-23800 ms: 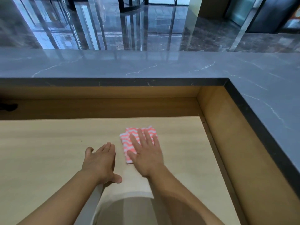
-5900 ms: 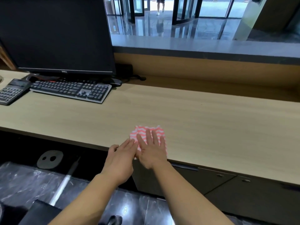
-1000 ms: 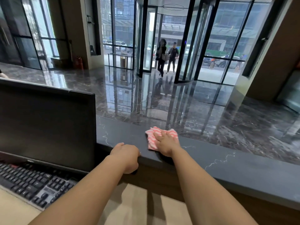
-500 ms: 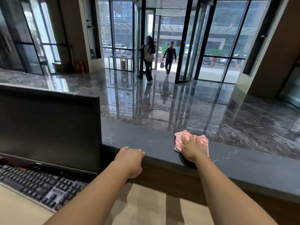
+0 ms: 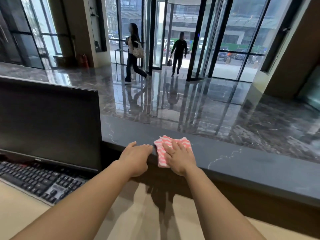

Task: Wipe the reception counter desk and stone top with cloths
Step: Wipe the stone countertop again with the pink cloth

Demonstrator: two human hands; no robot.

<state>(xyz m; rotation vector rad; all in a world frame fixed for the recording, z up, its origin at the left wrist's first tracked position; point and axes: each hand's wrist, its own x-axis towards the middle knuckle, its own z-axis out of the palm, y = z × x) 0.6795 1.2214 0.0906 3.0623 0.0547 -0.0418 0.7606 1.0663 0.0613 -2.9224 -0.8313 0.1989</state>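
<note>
Your right hand [image 5: 180, 157] presses flat, fingers spread, on the pink striped cloth [image 5: 161, 159]; your left hand [image 5: 136, 155], fingers straight, rests on the stone table [image 5: 242, 163] just beside it.

The top [image 5: 245, 163] is dark grey stone with thin white veins, smooth, with a dull sheen. The cloth [image 5: 160, 155] is soft fabric striped pink and white, matt and rumpled. The desk [image 5: 17, 213] is pale wood grain, matt. The floor [image 5: 216, 108] is dark marble, polished mirror-glossy. The keyboard [image 5: 38, 181] looks like matt black plastic.
</note>
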